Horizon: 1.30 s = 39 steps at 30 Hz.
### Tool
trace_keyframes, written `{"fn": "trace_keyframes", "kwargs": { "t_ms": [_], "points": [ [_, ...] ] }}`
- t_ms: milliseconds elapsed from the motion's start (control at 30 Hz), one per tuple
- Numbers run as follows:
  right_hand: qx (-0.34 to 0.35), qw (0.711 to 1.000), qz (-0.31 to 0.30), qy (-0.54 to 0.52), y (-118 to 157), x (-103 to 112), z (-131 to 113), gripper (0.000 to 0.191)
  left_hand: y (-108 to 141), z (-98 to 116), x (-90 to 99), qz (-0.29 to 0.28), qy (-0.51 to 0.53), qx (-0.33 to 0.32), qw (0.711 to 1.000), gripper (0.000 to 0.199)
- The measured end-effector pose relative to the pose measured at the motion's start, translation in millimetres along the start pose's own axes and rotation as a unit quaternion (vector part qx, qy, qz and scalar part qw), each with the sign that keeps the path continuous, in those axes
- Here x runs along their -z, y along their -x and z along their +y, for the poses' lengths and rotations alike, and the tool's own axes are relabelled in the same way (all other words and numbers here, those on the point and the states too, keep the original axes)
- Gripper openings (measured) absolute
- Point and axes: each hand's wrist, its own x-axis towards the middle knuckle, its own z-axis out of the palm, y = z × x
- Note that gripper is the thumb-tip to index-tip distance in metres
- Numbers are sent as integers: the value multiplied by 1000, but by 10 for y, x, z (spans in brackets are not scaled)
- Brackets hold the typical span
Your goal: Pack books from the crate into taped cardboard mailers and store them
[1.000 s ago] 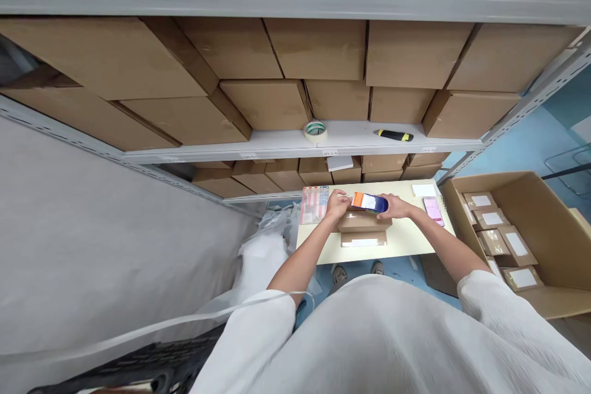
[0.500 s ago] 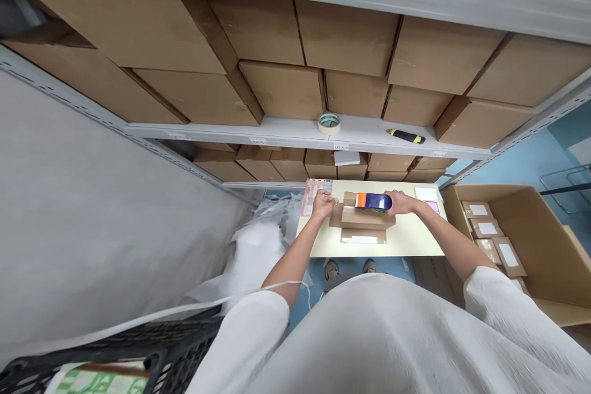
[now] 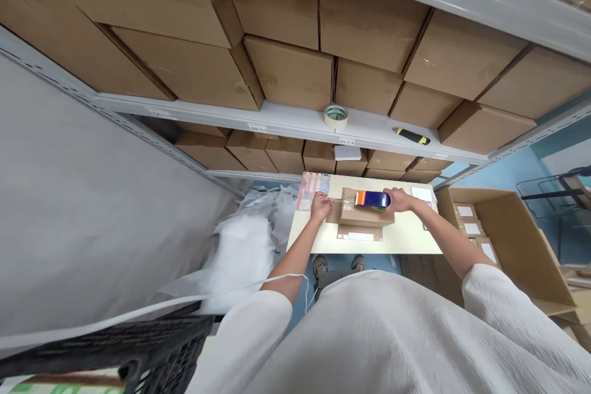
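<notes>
In my right hand (image 3: 398, 199) is a blue and orange tape dispenser (image 3: 372, 199), lying level over the top of a small brown cardboard box (image 3: 362, 215). Shiny clear tape shows on the box's left end. My left hand (image 3: 321, 205) is just left of that box, fingers pinched together beside a brown flap (image 3: 332, 214); whatever they pinch is too small to name. Toward my body, a brown cardboard piece with a white label (image 3: 360, 236) lies against the box. Everything rests on a pale yellow tabletop (image 3: 406, 239).
A tape roll (image 3: 336, 116) and a yellow-black utility knife (image 3: 412, 136) lie on the shelf (image 3: 286, 116) ahead, below stacked cartons. An open carton (image 3: 521, 246) holding small labelled boxes stands right. White packing material (image 3: 244, 252) and a black crate (image 3: 170, 345) are left.
The view has tilted and shifted slightly. The dispenser has barely moved over the box; clear tape now shows across the box's left end. My left hand stays beside it, fingers pinched.
</notes>
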Motion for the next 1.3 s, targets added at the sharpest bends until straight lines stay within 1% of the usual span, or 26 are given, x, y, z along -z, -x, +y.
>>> {"fn": "trace_keyframes", "kwargs": {
  "t_ms": [100,200,300,400,467,533,600,667,733,800,867,900,933,1000,1033,1067,1100,1167,1200,1233,1300],
  "points": [
    [-14,1000,-1,7,6,15,-52,43,-29,-138,-78,-3,-26,5,1000,35],
    [-27,1000,2,13,2,5,-79,43,-37,-245,-196,-9,-52,9,999,32],
    [-36,999,4,20,-1,-10,-94,44,-13,-301,-318,-12,-77,3,997,29],
    [-43,999,4,25,6,-16,-110,45,24,-309,-404,-10,-108,-24,994,27],
    [-44,999,5,24,13,-16,-122,44,46,-299,-431,-2,-127,-37,991,32],
    [-45,999,5,21,22,-16,-134,43,65,-287,-435,19,-136,-41,990,36],
    [-48,999,8,18,32,-17,-146,42,86,-281,-418,40,-133,-46,989,36],
    [-48,999,10,13,42,-18,-157,43,115,-282,-388,43,-119,-53,991,35],
    [-51,998,15,14,53,-21,-161,45,151,-279,-348,16,-97,-62,993,33],
    [-55,998,25,16,62,-26,-155,48,189,-258,-299,-36,-101,-55,993,32],
    [-49,998,33,5,69,-39,-136,48,226,-203,-245,-78,-144,-38,986,37],
    [-39,999,35,-9,71,-50,-123,48,244,-159,-220,-87,-171,-45,980,41],
    [-25,999,39,-26,72,-63,-110,47,263,-106,-200,-90,-197,-68,974,46],
    [3,997,52,-55,72,-92,-89,46,301,22,-183,-105,-238,-157,953,57],
    [13,996,59,-60,71,-105,-83,45,320,90,-186,-127,-259,-208,935,63],
    [19,996,67,-59,70,-114,-82,45,338,155,-196,-163,-286,-248,911,71],
    [20,996,71,-51,69,-116,-84,45,354,215,-210,-201,-319,-273,885,80],
    [17,998,61,-22,71,-98,-96,44,378,308,-238,-257,-390,-288,836,97],
    [15,999,51,-3,72,-79,-105,44,386,339,-249,-272,-422,-283,817,105],
    [14,999,40,16,75,-55,-113,43,392,363,-256,-279,-451,-275,802,110],
    [13,998,19,50,81,-3,-128,41,400,392,-262,-283,-494,-260,780,113]
  ]
}}
